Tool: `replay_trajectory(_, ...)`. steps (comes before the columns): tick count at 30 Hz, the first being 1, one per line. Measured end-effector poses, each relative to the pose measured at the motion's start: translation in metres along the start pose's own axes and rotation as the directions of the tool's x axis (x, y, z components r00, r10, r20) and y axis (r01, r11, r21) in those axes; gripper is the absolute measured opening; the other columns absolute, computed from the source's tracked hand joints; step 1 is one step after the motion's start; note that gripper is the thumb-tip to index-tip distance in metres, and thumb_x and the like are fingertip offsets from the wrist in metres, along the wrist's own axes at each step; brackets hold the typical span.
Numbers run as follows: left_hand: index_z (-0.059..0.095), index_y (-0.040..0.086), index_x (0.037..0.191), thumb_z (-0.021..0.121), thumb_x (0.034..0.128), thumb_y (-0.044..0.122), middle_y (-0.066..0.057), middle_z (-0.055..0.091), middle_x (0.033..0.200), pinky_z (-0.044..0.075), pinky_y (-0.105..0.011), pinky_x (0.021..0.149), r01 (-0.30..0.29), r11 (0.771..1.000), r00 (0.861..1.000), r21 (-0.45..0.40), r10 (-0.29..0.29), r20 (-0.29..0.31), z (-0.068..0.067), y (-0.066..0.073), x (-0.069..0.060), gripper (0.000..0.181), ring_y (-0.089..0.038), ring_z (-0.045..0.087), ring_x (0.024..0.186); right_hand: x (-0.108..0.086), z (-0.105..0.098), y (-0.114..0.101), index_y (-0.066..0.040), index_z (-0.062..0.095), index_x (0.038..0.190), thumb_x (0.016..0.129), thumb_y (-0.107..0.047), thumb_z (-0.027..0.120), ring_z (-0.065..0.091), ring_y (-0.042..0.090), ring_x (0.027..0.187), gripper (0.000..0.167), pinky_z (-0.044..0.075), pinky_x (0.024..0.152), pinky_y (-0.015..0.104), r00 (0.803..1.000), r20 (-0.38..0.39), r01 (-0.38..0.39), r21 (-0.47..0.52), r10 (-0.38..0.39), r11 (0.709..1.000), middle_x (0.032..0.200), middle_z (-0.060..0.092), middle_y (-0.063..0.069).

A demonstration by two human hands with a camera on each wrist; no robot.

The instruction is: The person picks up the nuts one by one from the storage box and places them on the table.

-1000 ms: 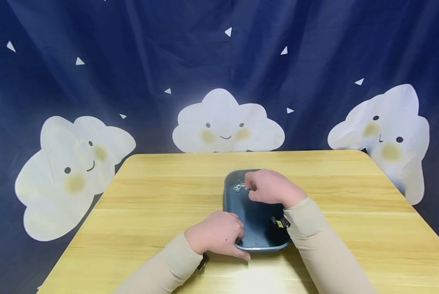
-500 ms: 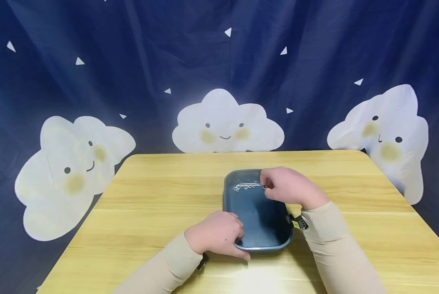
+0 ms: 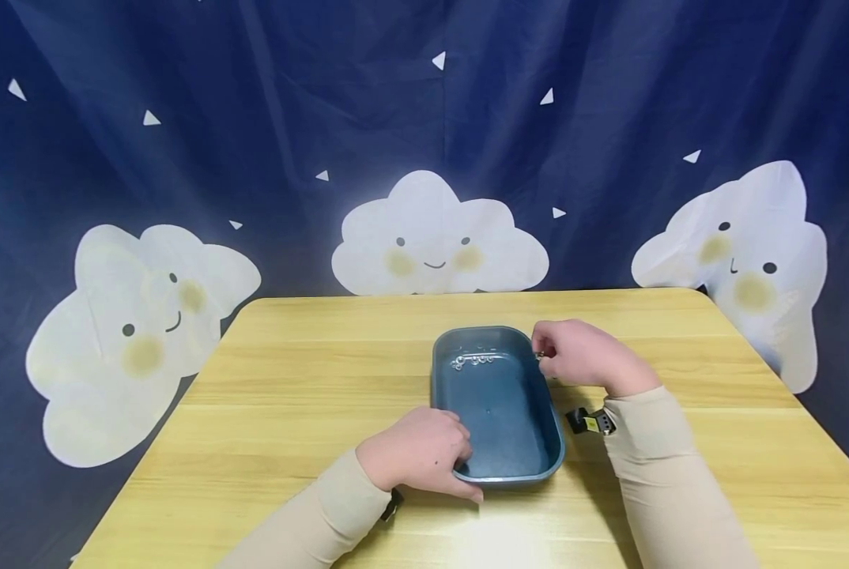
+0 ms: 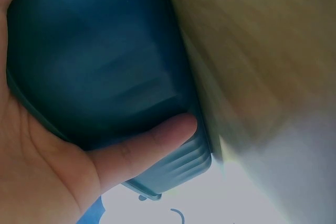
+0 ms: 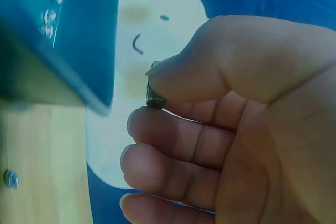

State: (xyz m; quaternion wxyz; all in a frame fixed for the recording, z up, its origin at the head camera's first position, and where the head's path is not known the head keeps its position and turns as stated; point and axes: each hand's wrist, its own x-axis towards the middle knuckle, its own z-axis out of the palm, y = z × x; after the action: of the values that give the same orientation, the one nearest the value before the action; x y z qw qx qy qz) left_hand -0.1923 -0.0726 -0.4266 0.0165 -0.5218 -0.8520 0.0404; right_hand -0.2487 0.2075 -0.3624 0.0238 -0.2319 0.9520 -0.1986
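Observation:
A dark blue plastic tray (image 3: 499, 427) stands on the table in the head view. My left hand (image 3: 420, 454) grips its near left corner, fingers over the rim and thumb (image 4: 152, 145) along the outer wall. Just beyond the tray's right rim, my right hand (image 3: 584, 356) pinches a small metal nut (image 5: 156, 95) between thumb and forefinger; much of the nut is covered by the fingertips. Several small shiny nuts (image 3: 476, 360) lie in a row at the tray's far end. In the right wrist view another nut (image 5: 10, 179) lies on the tabletop outside the tray.
The light wooden table (image 3: 311, 371) extends around the tray on all sides. Behind it hangs a dark blue curtain (image 3: 282, 103) printed with white clouds. A small black wrist camera (image 3: 590, 421) hangs beneath the right sleeve.
My right hand has moved from inside the tray's far end rightward over the rim, pinching the nut. More nuts in the tray have come into view. The left hand has stayed put.

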Motion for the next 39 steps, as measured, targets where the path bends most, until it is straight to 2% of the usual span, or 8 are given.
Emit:
replay_trajectory(15,0.048,0.028,0.056,0.063,0.0802,0.078,0.019,0.041,0.064,0.037,-0.019,0.057,0.003,1.000,1.000,0.008,-0.002,-0.005,-0.001,0.002,0.000,0.057,-0.003,0.045,0.067,-0.003,0.004,0.036,-0.012,0.060,0.087,0.077,-0.006,0.065,0.054,0.020,0.076,0.013,0.043,0.072,0.039,0.996,0.045,-0.080,-0.005,0.080,0.997,0.080,0.059,-0.002)
replay_trajectory(26,0.049,0.028,0.056,0.064,0.0801,0.077,0.019,0.040,0.064,0.037,-0.019,0.058,0.003,1.000,1.000,-0.005,-0.003,-0.004,0.001,0.001,0.000,0.056,-0.002,0.045,0.068,-0.001,0.023,0.064,-0.011,0.061,0.086,0.082,-0.008,0.066,0.055,0.021,0.079,0.007,0.045,0.076,0.041,0.986,0.118,-0.117,0.003,0.116,0.993,0.082,0.060,0.000)
replay_trajectory(31,0.049,0.028,0.056,0.063,0.0805,0.077,0.019,0.040,0.064,0.037,-0.019,0.058,0.002,1.000,1.000,-0.003,-0.002,-0.002,0.001,0.000,0.000,0.056,-0.003,0.045,0.068,0.000,0.031,0.069,-0.011,0.062,0.088,0.085,-0.007,0.066,0.055,0.022,0.080,0.007,0.045,0.076,0.041,0.976,0.153,-0.163,0.022,0.157,0.986,0.085,0.061,0.001)
replay_trajectory(39,0.049,0.029,0.056,0.064,0.0800,0.077,0.019,0.040,0.064,0.037,-0.020,0.057,0.010,1.000,1.000,0.001,-0.010,-0.003,0.002,0.001,0.000,0.056,-0.003,0.046,0.069,0.002,0.037,0.072,-0.010,0.063,0.090,0.086,-0.006,0.067,0.055,0.024,0.081,0.006,0.045,0.075,0.042,0.968,0.152,-0.203,0.005,0.200,0.979,0.087,0.062,0.004)
